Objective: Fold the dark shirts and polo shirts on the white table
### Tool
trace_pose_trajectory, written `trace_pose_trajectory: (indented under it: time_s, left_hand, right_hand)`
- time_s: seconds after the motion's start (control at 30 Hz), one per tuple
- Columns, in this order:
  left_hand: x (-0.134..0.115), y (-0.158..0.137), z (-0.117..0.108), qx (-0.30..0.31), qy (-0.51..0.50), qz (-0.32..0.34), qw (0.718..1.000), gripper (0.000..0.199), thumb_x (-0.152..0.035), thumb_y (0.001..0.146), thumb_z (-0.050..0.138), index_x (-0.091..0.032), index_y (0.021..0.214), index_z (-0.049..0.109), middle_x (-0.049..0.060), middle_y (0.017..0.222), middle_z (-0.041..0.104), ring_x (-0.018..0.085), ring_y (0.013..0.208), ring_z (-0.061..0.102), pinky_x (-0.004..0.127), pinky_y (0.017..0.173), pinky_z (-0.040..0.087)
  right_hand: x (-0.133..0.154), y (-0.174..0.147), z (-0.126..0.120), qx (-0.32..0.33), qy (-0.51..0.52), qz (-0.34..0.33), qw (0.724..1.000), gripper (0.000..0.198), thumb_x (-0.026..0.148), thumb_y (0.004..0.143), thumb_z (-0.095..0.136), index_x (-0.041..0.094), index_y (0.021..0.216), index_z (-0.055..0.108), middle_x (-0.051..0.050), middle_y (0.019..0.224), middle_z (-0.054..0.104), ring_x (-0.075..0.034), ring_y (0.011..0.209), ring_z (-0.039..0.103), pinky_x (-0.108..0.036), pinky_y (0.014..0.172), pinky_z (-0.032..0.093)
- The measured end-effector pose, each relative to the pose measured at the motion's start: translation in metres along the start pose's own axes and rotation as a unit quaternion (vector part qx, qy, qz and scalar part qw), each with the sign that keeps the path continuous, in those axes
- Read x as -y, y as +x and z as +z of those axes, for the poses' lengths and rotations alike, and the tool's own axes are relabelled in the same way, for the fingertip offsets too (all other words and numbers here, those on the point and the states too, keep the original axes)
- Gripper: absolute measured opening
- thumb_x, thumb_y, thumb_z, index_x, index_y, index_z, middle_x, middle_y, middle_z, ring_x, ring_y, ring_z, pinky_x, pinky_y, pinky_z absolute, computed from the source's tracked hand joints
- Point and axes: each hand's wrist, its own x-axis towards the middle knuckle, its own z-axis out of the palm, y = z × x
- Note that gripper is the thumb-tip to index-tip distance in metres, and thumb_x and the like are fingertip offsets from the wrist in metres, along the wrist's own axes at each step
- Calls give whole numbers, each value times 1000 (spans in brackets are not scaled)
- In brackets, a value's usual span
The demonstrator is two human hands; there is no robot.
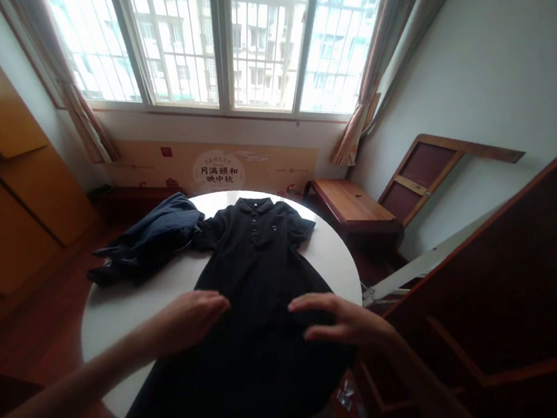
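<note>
A black short-sleeved polo dress (252, 266) lies spread front up across the round white table (110, 317), its collar at the far side and its lower part toward me. My left hand (193, 320) is over the dress's left edge, fingers curled together. Its palm side is hidden, so whether cloth is in it I cannot make out. Over the right side of the dress is my right hand (341, 317), thumb and fingers apart, holding nothing. A crumpled dark blue garment (155, 235) sits on the table's left side, touching the dress's left sleeve and hanging past the rim.
Beyond the table stand a wooden chair (350, 200) at the right and a printed banner (263, 167) under the barred window (261, 46). Wooden cabinets (22, 206) line the left. A large dark wooden panel (506, 329) leans close on the right.
</note>
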Motion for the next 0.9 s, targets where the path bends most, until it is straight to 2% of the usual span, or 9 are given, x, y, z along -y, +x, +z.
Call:
trace_pose_trajectory:
  time_s: [0.07, 0.13, 0.2, 0.3, 0.43, 0.6, 0.73, 0.83, 0.9]
  left_hand:
    - [17, 66, 3, -51, 32, -15, 998, 31, -25, 100, 38, -21, 108, 68, 8, 100, 68, 19, 94, 66, 29, 88, 50]
    - [37, 128, 11, -71, 60, -41, 995, 35, -25, 99, 38, -20, 121, 64, 10, 118, 65, 21, 109, 62, 32, 99, 46]
    - [61, 178, 20, -61, 88, -123, 987, 42, -32, 100, 37, -21, 137, 54, 12, 141, 52, 25, 129, 49, 41, 110, 37]
    - [96, 219, 33, -38, 100, -201, 974, 60, -53, 99, 32, -22, 150, 37, 15, 156, 33, 36, 143, 30, 59, 111, 28]
    - [130, 232, 48, -31, 121, -233, 964, 76, -72, 92, 23, -29, 156, 22, 12, 162, 20, 36, 148, 16, 57, 116, 17]
    - [139, 233, 59, -55, 138, -222, 963, 80, -76, 90, 19, -31, 156, 20, 11, 163, 17, 36, 148, 16, 56, 116, 16]
    - [137, 234, 59, -54, 143, -225, 962, 80, -75, 90, 19, -31, 156, 20, 11, 162, 19, 37, 148, 16, 57, 115, 16]
    - [135, 233, 58, -58, 146, -223, 962, 79, -75, 90, 19, -31, 156, 22, 11, 162, 20, 37, 148, 17, 57, 116, 15]
    - [135, 233, 58, -65, 149, -223, 961, 78, -74, 90, 19, -31, 155, 23, 11, 162, 21, 37, 147, 18, 56, 116, 16]
  right_hand:
    - [-19, 53, -11, -85, -74, 28, 993, 39, 38, 95, 54, 22, 130, 63, -7, 128, 65, -22, 117, 60, -35, 106, 43]
    - [-44, 106, -20, -135, -196, 143, 961, 40, 28, 98, 44, 25, 135, 58, -6, 137, 59, -20, 125, 54, -34, 111, 37]
    - [-71, 147, -30, -160, -230, 216, 936, 46, 28, 98, 42, 25, 144, 49, -8, 151, 44, -30, 138, 39, -53, 115, 27]
    - [-114, 177, -46, -167, -242, 306, 906, 53, 43, 100, 36, 28, 151, 38, -9, 158, 31, -43, 142, 26, -75, 105, 21]
    - [-162, 169, -67, -166, -257, 362, 881, 54, 48, 102, 21, 31, 151, 34, -3, 160, 29, -34, 146, 23, -71, 109, 17]
    - [-189, 162, -102, -161, -283, 395, 859, 50, 36, 101, 27, 25, 146, 44, -8, 155, 37, -34, 143, 27, -75, 108, 3]
    - [-179, 201, -116, -152, -290, 375, 868, 48, 35, 95, 40, 15, 135, 57, -18, 142, 52, -36, 133, 42, -68, 111, 6]
    - [-168, 243, -105, -145, -276, 328, 892, 53, 41, 97, 37, 23, 146, 45, -11, 153, 40, -31, 137, 38, -54, 115, 19]
    - [-165, 266, -91, -134, -259, 312, 904, 57, 52, 97, 34, 33, 151, 35, -4, 159, 30, -33, 142, 29, -56, 113, 22]
